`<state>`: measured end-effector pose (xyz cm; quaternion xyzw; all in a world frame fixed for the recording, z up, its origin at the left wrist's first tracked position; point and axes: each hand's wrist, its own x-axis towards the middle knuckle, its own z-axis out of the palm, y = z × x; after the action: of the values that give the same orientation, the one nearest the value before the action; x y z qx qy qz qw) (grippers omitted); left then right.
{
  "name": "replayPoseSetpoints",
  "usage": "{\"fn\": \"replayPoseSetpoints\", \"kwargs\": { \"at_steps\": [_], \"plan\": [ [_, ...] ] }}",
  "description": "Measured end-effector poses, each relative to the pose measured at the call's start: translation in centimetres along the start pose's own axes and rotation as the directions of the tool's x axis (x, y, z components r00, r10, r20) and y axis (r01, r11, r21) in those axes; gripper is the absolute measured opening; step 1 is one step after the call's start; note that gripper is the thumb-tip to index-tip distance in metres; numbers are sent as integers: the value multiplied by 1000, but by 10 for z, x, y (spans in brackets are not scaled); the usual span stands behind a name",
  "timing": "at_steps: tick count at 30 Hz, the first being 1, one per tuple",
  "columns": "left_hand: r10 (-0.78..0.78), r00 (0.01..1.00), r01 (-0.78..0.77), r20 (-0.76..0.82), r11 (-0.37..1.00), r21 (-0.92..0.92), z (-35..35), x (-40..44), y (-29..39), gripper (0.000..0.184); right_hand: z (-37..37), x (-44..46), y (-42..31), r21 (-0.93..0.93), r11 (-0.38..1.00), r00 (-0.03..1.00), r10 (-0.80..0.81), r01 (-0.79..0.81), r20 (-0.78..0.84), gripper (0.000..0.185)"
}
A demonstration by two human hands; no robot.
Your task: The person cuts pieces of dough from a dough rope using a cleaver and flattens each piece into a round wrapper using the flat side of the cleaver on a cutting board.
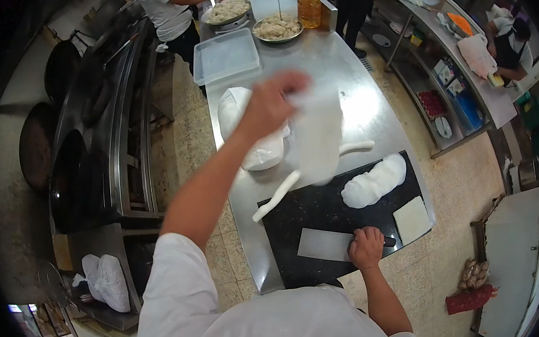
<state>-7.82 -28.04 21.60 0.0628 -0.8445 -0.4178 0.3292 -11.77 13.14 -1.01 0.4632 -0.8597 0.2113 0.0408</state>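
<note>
My right hand is wrapped around the dark handle of a cleaver, whose broad blade lies flat on a black speckled board. Raised over the table, my left hand is smeared by motion. Its fingers are curled near the top of a blurred, pale translucent sheet; whether they grip it is unclear. White dough-like strips stick out on either side of that sheet: a left strip and a right strip. Several overlapping white dough rounds sit on the board, beside a folded whitish cloth.
White plastic-wrapped bundles stand at the table's left. Farther back are a clear plastic lid, a bowl of pale filling and a bottle of amber oil. Co-workers stand beyond. A stove runs along the left.
</note>
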Motion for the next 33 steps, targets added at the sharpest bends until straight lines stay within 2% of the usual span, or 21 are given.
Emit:
{"fn": "replayPoseSetpoints", "kwargs": {
  "at_steps": [1, 2, 3, 5, 6, 8, 9, 11, 13, 16, 19, 21, 22, 24, 25, 27, 29, 31, 33],
  "plan": [
    [-7, 992, 3, -125, 1000, -29, -24, 27, -4, 45, -1, -1, 0, 3, 1000, 1000, 4, -4, -6, 27],
    [-42, 969, 41, -245, 999, -10, -46, 51, 21, 45, 0, -1, 1, 0, 1000, 1000, 3, -3, -9, 27],
    [38, 905, -35, -424, 999, 15, -67, 79, 4, 39, 0, -1, 1, 5, 1000, 1000, 3, -3, -8, 27],
    [48, 815, -290, -577, 897, -335, -104, 124, -21, 44, 0, 0, 1, 10, 1000, 1000, 5, -5, -11, 26],
    [51, 816, -293, -576, 895, -336, -115, 136, -32, 44, -1, 0, 0, 8, 1000, 1000, 8, -8, -9, 26],
    [-231, 660, -172, -714, 880, -443, -124, 146, -63, 53, -1, 0, -1, 7, 1000, 1000, 19, -19, -8, 26],
    [-231, 666, -171, -709, 878, -446, -126, 142, -82, 53, -1, 1, -1, 13, 1000, 1000, 19, -19, -11, 26],
    [-550, 585, 2, -596, 736, -677, -117, 131, -124, 57, -2, 0, 0, 21, 999, 999, 30, -30, -16, 25],
    [-527, 683, 25, -506, 709, -704, -91, 105, -140, 58, 0, 0, 1, 24, 1000, 998, -7, 9, -64, 24],
    [-548, 771, 182, -325, 678, -712, -30, 68, -147, 52, -4, 1, -1, 30, 1000, 998, -7, 9, -57, 23],
    [-526, 839, 385, -140, 755, -530, 41, 40, -128, 35, -2, 1, -1, 15, 1000, 997, -20, 22, -81, 22],
    [-484, 874, 440, 39, 754, -487, 84, 27, -110, 26, -1, 3, 0, 24, 999, 995, -28, 31, -95, 22],
    [-485, 872, 448, 60, 746, -492, 98, 23, -103, 26, -1, 1, 0, 31, 999, 994, -32, 35, -109, 22],
    [-371, 902, 403, 222, 907, -122, 139, 16, -89, 28, 2, 0, 1, 26, 1000, 996, -8, 10, -92, 23],
    [-358, 896, 403, 261, 904, -143, 160, 13, -84, 28, -1, 0, 2, 28, 999, 996, -15, 17, -83, 23],
    [-229, 886, 209, 403, 973, 92, 192, 11, -77, 32, -6, 1, 2, -9, 1000, 998, 5, -6, -68, 21],
    [-221, 851, 213, 477, 974, 71, 229, 8, -69, 36, -8, 2, 0, -25, 1000, 999, -4, 2, -54, 19],
    [-154, 843, 101, 516, 986, 129, 265, 6, -67, 38, -9, 2, 0, 6, 1000, 997, -17, 18, -74, 20],
    [-138, 822, 84, 552, 989, 123, 300, 4, -69, 41, -4, 0, 0, 7, 1000, 996, -10, 11, -85, 20]
  ]
}}
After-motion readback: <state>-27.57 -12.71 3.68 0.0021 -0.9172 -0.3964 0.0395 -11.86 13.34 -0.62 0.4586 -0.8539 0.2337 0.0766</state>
